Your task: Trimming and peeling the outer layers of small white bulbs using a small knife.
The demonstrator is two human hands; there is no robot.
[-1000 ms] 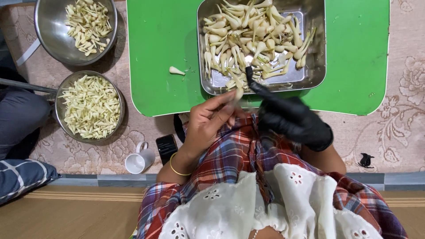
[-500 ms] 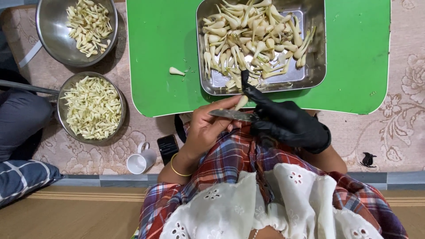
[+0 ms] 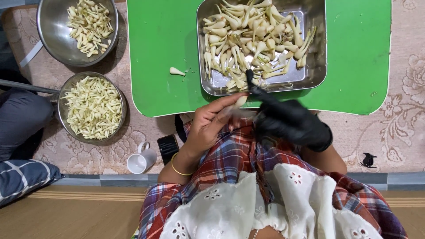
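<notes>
Patterned beige carpet (image 3: 398,88) is seen underfoot, with a low green plastic table (image 3: 354,53) set on it. A pale slender bulb-like piece (image 3: 240,101) is pinched at the tips of the bare left hand (image 3: 208,128), just at the near edge of the table and just below the rim of the square steel tray (image 3: 316,53). Against half a second ago, the piece is now lifted slightly toward the tray edge, and the black-gloved right hand (image 3: 287,124) is blurred, so motion is indicated; a trimming stroke is judged to be in progress or just finished. A dark tool, likely a knife (image 3: 253,86), is clenched in the gloved hand, its tip reaching over the tray's near rim; the blade itself cannot be made out clearly. The piece lies just left of that tool, near it; contact cannot be told. Untrimmed pale pieces are heaped in the tray. A single loose piece (image 3: 177,71) lies on the table to the left. Two round steel bowls (image 3: 57,31) (image 3: 119,110) of cut pieces sit on the carpet at left, with a white mug (image 3: 141,160) and a black phone (image 3: 168,148) near the knee.
</notes>
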